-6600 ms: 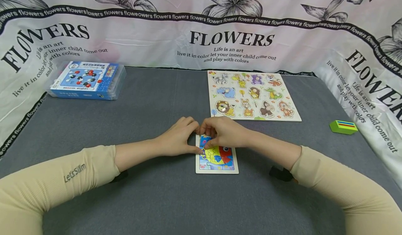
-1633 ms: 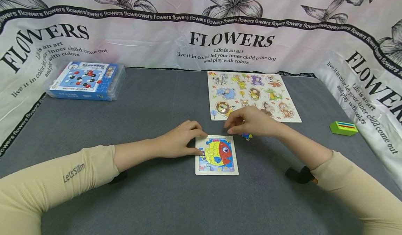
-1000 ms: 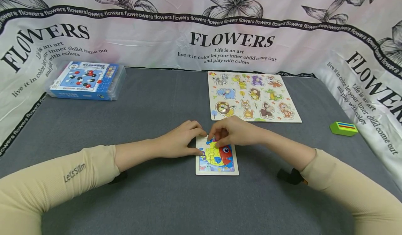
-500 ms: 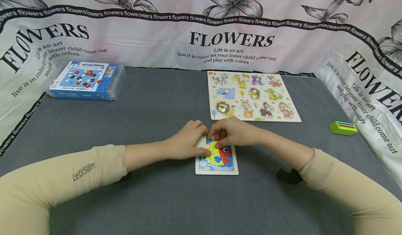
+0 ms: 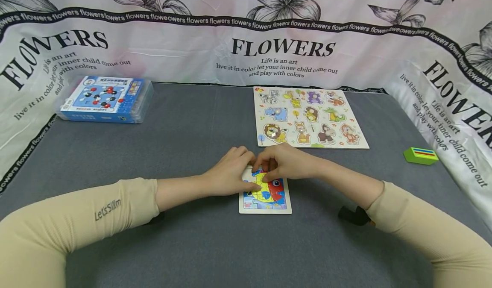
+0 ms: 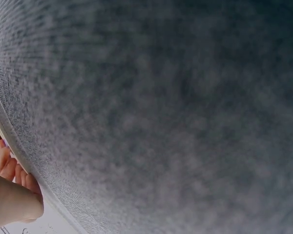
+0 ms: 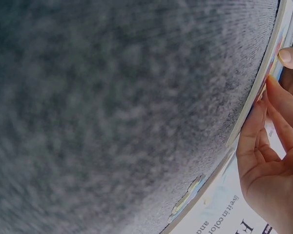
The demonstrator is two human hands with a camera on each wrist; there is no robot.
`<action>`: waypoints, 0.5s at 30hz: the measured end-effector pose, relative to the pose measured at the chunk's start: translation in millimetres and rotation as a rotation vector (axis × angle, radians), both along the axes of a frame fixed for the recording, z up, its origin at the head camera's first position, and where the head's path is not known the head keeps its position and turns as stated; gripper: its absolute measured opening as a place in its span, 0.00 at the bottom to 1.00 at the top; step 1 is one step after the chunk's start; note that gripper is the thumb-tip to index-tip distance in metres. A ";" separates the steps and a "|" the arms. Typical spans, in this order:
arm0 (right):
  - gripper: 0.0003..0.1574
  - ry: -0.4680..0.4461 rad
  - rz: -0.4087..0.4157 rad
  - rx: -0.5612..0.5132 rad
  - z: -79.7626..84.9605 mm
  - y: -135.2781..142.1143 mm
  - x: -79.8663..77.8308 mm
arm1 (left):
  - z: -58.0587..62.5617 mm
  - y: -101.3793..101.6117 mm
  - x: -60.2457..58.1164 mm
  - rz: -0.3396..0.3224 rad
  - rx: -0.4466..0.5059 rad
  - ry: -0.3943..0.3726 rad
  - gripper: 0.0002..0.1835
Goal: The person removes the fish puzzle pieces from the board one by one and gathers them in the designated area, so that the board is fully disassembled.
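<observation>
Fish puzzle [image 5: 269,197] lay flat on the grey tabletop [image 5: 184,254] near frame centre; left hand [image 5: 229,174] had its thumb laid across the puzzle's left side, clear of its bent fingers at the far edge, with no piece seen in its hold. Right hand [image 5: 290,163] touched the puzzle's upper part with thumb and bent fingers slightly apart; whether they pinched a piece could not be told. A loose piece [image 7: 186,199] lay at lower centre-right of the right wrist view.
</observation>
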State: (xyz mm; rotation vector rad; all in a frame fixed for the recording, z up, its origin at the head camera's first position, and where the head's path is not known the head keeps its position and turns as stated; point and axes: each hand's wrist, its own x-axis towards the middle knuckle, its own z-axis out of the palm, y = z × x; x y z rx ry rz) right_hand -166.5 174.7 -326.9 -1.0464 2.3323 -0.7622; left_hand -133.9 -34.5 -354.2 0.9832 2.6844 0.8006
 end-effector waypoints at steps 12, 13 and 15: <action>0.15 0.017 0.010 0.019 -0.1 0.1 1.4 | 1.5 -1.2 2.0 -0.003 -0.013 0.007 0.26; 0.15 0.017 0.009 0.021 -0.2 -0.1 1.3 | 1.6 -0.9 2.0 0.000 -0.015 0.006 0.26; 0.14 0.026 0.009 0.027 -0.1 -0.4 1.2 | 1.1 -0.7 1.8 0.006 -0.020 0.007 0.27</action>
